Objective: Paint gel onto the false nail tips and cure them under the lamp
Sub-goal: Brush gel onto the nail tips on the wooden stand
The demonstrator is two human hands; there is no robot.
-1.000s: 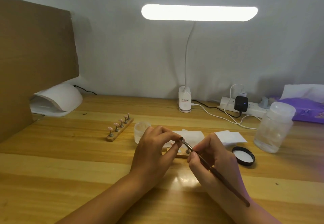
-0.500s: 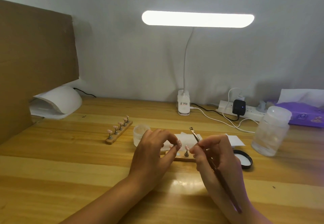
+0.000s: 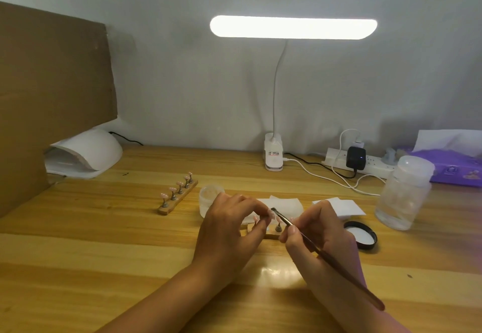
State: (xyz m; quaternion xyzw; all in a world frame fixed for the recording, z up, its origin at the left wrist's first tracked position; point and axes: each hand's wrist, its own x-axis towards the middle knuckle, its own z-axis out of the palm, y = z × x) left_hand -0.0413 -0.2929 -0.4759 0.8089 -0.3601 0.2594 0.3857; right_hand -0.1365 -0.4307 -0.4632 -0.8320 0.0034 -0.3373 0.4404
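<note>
Brush pinched in right grip, bristles at nail tip pinched by left grip over holder on worktop.

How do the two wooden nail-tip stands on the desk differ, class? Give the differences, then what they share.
The far wooden stand lies in the open, untouched, all five pink tips showing; the near wooden stand sits between the left hand and right hand, mostly hidden. The far one runs diagonally; the near one lies crosswise. The thin brown brush works only at the near one. Both hold pink tips on small pegs.
</note>
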